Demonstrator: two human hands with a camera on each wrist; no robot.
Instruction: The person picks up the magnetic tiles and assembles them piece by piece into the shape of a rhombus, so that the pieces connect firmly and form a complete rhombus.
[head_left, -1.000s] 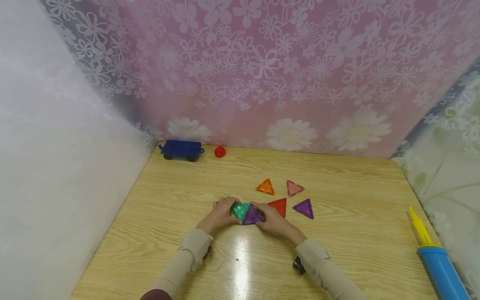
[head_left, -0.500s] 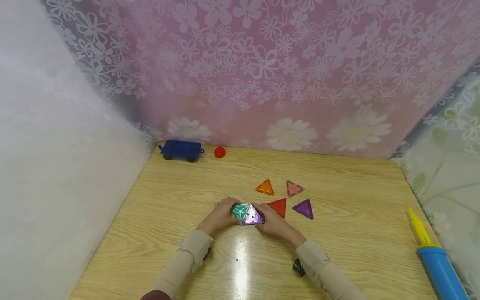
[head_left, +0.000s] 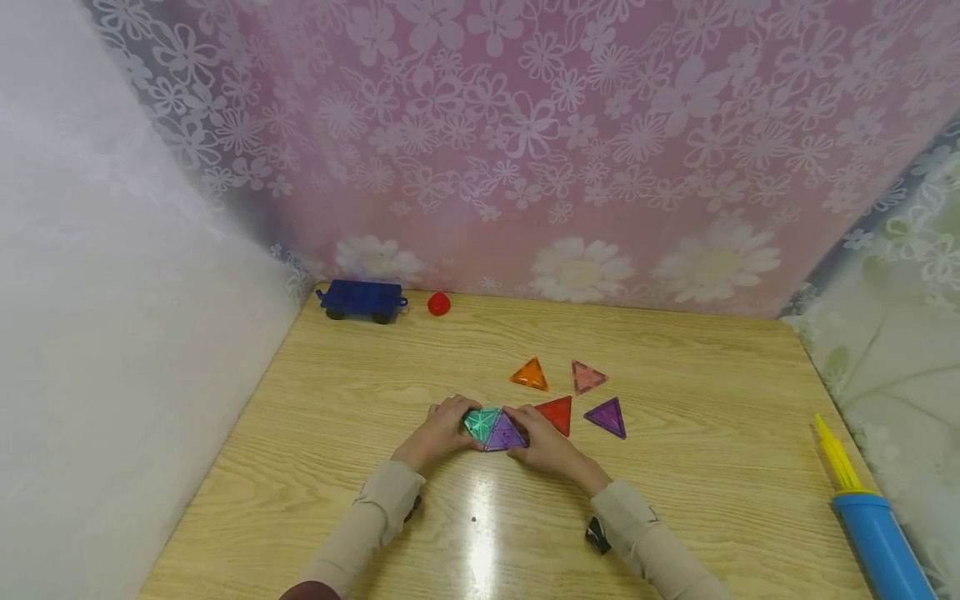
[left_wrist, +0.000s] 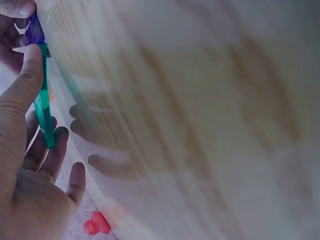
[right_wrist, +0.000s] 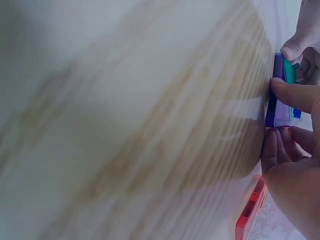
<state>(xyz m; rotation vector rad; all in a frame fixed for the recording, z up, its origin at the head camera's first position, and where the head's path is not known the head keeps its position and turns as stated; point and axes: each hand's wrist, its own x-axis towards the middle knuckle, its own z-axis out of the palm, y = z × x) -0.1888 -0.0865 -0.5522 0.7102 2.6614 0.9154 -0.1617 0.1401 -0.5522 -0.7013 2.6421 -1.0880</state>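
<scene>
Near the middle of the table, my left hand (head_left: 441, 429) pinches a translucent green magnetic tile (head_left: 481, 424) between thumb and fingers. Beside it, my right hand (head_left: 551, 446) grips a purple triangular magnetic tile (head_left: 505, 434) by its outer side. The two tiles meet edge to edge. In the left wrist view the green tile (left_wrist: 46, 117) appears edge-on, with the purple tile (left_wrist: 34, 31) beyond it. The right wrist view has the purple tile (right_wrist: 273, 102) in front of the green one (right_wrist: 289, 71). A red triangular tile (head_left: 556, 415) lies just beyond my right hand, partly hidden by it.
Orange (head_left: 531, 375), pink (head_left: 588, 377) and purple (head_left: 607, 417) loose triangles lie behind and right of my hands. A blue wheeled toy base (head_left: 363, 300) and a small red toy (head_left: 438, 303) stand at the back left. A blue and yellow pump (head_left: 862, 525) lies at the right edge.
Both hands stay nearly in place. The held tiles tilt slightly: a bright glare shows on the purple tile half a second ago and has faded now.
</scene>
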